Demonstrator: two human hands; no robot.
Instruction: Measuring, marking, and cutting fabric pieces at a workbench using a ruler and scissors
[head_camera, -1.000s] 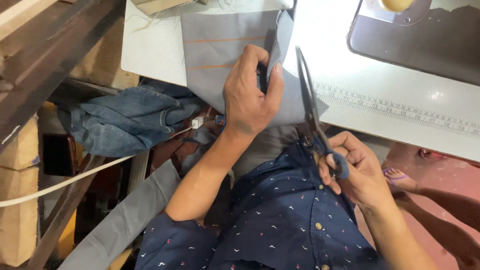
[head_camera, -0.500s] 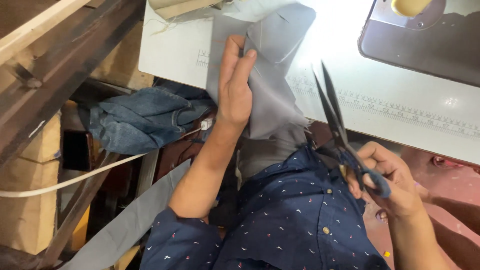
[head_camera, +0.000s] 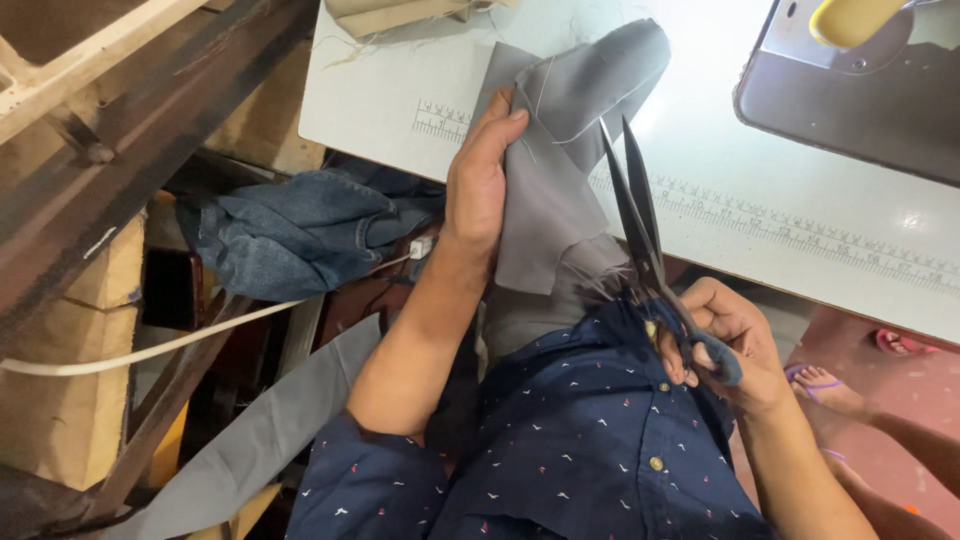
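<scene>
My left hand (head_camera: 483, 175) lies flat on a piece of grey cloth (head_camera: 565, 150) that hangs over the front edge of a white sewing table (head_camera: 400, 80). The fingers press the cloth's left side. My right hand (head_camera: 725, 345) grips the dark handles of a pair of black scissors (head_camera: 635, 215). The blades are slightly apart and point up across the right edge of the cloth. A loose thread trails off the cloth near the blade tips.
A sewing machine base (head_camera: 850, 85) stands at the table's back right. A printed ruler strip (head_camera: 800, 235) runs along the table front. Blue denim (head_camera: 290, 235) is heaped at the left under wooden beams (head_camera: 120, 110). Another person's foot (head_camera: 830, 385) is at the right.
My left hand has flattened out on the grey cloth and the cloth has been turned. The scissors have swung up closer to the cloth's right edge.
</scene>
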